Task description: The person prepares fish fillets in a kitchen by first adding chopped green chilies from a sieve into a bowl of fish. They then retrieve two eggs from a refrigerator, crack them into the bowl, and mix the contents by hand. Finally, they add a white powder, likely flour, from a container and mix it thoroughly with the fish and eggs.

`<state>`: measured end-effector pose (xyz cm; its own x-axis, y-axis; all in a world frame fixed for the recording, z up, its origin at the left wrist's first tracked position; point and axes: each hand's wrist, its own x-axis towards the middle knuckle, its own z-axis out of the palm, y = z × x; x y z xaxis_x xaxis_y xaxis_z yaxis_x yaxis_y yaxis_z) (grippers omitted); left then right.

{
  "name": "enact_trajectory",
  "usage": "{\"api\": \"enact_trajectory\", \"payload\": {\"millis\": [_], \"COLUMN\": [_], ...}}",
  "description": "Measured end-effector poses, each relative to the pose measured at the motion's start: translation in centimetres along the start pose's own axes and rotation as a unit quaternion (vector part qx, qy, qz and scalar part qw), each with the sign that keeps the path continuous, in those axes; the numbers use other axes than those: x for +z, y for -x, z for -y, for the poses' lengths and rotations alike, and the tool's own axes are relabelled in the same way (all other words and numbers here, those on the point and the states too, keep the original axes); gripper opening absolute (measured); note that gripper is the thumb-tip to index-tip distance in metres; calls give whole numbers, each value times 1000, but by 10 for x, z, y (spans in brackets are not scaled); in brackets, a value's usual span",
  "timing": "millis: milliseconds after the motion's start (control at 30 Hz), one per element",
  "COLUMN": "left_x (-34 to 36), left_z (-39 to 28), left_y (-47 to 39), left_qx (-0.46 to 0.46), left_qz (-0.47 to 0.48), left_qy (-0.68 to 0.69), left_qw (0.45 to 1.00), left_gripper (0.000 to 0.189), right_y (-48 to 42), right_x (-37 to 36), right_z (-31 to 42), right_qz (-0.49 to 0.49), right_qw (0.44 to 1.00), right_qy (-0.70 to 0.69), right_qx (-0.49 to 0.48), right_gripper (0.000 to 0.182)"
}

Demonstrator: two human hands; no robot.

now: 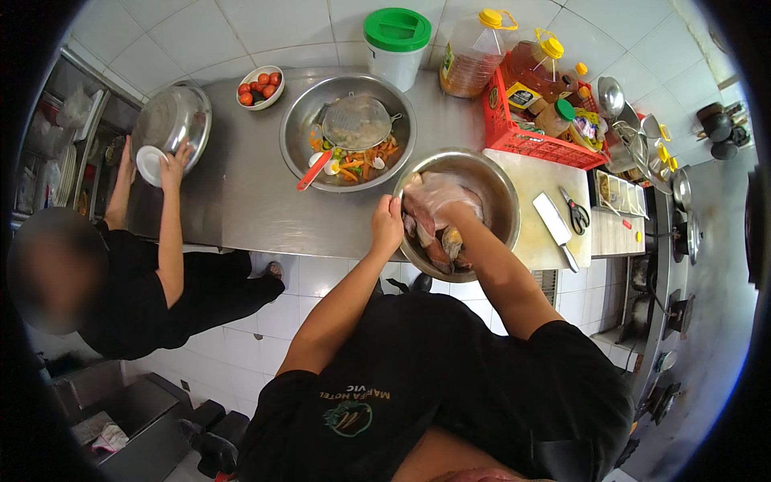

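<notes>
A deep stainless-steel bowl [503, 181] stands at the counter's front edge, partly over a white cutting board [521, 256]. My left hand [387, 222] grips its left rim. Inside the bowl, my right hand [450, 203] reaches among wet, dark and pinkish raw pieces [430, 241], perhaps fish or meat. Whitish, translucent material [443, 188], apparently plastic, surrounds its fingers; blur hides their exact grip. On the board to the right lie a cleaver [551, 218] and black-handled scissors [578, 215].
Behind is a larger bowl [288, 135] with chopped vegetables, a strainer [356, 122] and a red-handled tool [314, 171]. A red crate [542, 144] of bottles stands back right. At left, a co-worker [138, 289] holds a steel basin [174, 120] and white dish [149, 165]. Tomatoes fill a white bowl [262, 105].
</notes>
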<state>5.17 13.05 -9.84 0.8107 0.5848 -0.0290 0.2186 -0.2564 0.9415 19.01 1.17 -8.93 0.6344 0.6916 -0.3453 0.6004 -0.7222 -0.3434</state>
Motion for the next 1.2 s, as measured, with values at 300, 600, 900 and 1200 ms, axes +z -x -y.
{"api": "enact_trajectory", "payload": {"millis": [300,600,900,1200], "left_x": [6,5,3,6], "left_z": [6,14,8,9], "left_y": [-1,-4,0,1], "left_qx": [7,9,15,-11], "left_qz": [-32,-81,-62,-101], "left_qy": [24,47,-18,10], "left_qw": [999,996,998,995], "left_gripper": [25,25,27,27], "right_y": [130,95,76,84], "right_x": [-7,-35,-57,-43], "right_z": [4,34,-12,79], "right_qz": [-3,80,-128,110], "right_qw": [967,984,985,993], "right_qy": [191,110,105,38], "right_qx": [-168,-116,53,-17], "right_gripper": [62,72,55,47]}}
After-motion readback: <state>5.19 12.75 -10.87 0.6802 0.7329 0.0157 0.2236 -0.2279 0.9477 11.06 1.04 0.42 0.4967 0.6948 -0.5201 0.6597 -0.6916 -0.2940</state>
